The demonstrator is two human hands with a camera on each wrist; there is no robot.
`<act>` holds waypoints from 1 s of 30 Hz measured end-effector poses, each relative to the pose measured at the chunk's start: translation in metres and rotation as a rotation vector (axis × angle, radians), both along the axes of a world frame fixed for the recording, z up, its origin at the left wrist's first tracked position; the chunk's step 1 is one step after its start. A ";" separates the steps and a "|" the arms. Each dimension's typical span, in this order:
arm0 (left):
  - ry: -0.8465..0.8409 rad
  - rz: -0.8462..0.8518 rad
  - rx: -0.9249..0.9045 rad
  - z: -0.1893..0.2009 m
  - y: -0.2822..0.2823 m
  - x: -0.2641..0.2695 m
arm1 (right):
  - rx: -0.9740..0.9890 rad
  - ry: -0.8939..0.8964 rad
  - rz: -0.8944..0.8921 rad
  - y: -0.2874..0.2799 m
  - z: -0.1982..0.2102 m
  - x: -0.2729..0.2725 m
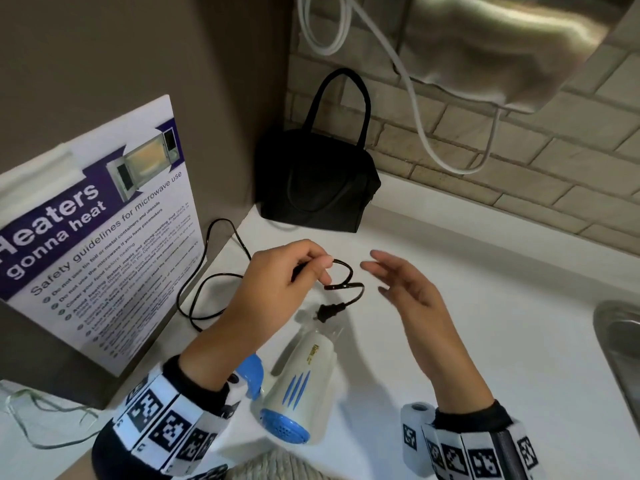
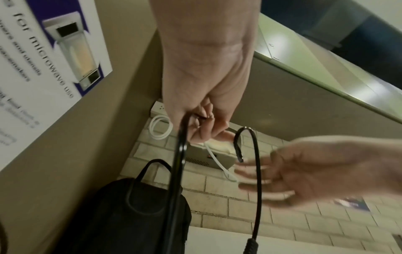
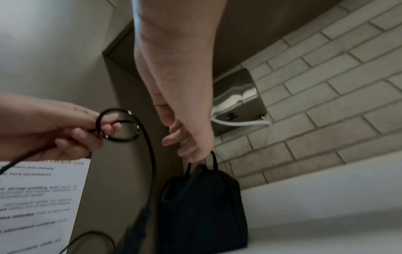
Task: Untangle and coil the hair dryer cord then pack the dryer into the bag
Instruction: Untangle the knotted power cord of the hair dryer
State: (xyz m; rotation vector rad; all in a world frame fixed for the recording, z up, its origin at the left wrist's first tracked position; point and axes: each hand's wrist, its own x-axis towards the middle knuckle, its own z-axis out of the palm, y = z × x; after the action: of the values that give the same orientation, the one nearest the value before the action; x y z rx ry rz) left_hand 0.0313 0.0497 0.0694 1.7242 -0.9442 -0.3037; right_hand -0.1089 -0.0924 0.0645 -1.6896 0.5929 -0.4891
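A white counter (image 1: 467,306) is carrying everything, with a tiled wall (image 1: 519,168) running behind it and a metal wall unit (image 1: 502,46) hanging above, white cables (image 1: 415,116) looping from it. A microwave safety poster (image 1: 97,230) is leaning at the left, reading "Heaters gonna heat" and "Safety guidelines for microwave use". The black bag (image 1: 315,181) is standing upright in the back corner, handles up, well apart from the hair dryer (image 1: 301,389), which is lying on its side near the front edge, white with blue vents; its small label is unreadable. The left hand (image 1: 277,285) is pinching a small loop of the black cord (image 1: 343,275) above the dryer, the plug (image 1: 329,310) dangling below, the rest trailing toward the poster. The right hand (image 1: 408,292) is hovering just beside the loop, fingers spread, holding nothing. A sink rim (image 1: 616,341) is showing at right.
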 end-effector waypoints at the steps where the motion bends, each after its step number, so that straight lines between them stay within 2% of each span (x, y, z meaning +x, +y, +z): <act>1: -0.046 -0.010 -0.003 0.002 0.000 -0.001 | -0.044 -0.033 0.000 0.002 0.010 0.001; 3: -0.144 -0.032 -0.012 0.006 -0.002 -0.004 | -0.163 -0.061 0.058 0.009 0.026 0.006; 6: -0.252 -0.037 -0.020 0.011 -0.005 -0.009 | -0.431 -0.005 0.145 0.019 0.039 0.018; 8: -0.305 -0.004 -0.030 0.015 -0.007 -0.010 | -0.595 -0.006 0.148 0.022 0.040 0.027; 10: -0.303 0.052 -0.053 0.018 -0.005 -0.008 | -0.677 -0.006 0.126 0.018 0.041 0.032; 15: -0.160 0.103 -0.120 0.031 0.004 -0.010 | -0.699 0.083 0.182 0.015 0.028 0.032; 24: -0.016 0.183 -0.285 0.058 0.024 -0.003 | -0.654 0.275 0.042 -0.009 -0.003 0.018; 30: 0.003 0.190 -0.377 0.072 0.033 0.010 | -0.657 0.392 -0.068 -0.027 -0.026 0.014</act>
State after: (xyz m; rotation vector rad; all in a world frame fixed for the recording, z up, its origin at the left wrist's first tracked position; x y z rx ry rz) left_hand 0.0414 0.0830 0.1417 1.4500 -0.7709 -0.0013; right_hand -0.0949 -0.1192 0.0390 -2.4288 0.8325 -0.4275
